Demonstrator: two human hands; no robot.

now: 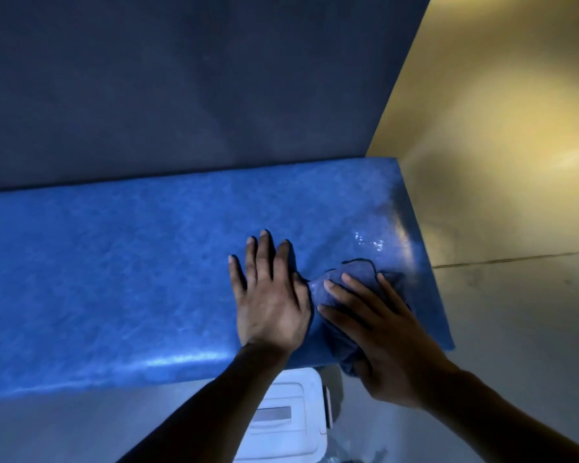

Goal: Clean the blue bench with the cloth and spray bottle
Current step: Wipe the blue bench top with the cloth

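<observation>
The blue bench (114, 262) runs across the view, its padded top ending at the right near a yellow wall. A crumpled blue cloth (355, 279) lies near that right end. My right hand (378, 329) presses flat on the cloth, fingers spread over it. My left hand (268, 295) rests flat on the bench top just left of the cloth, fingers apart, thumb side touching the cloth's edge. Wet droplets (370, 240) glisten on the bench beyond the cloth. No spray bottle is in view.
A dark blue backrest or wall (181, 88) rises behind the bench. A yellow wall (502, 145) stands at the right. A white box-like object (288, 419) sits on the grey floor (522, 329) below the bench's front edge.
</observation>
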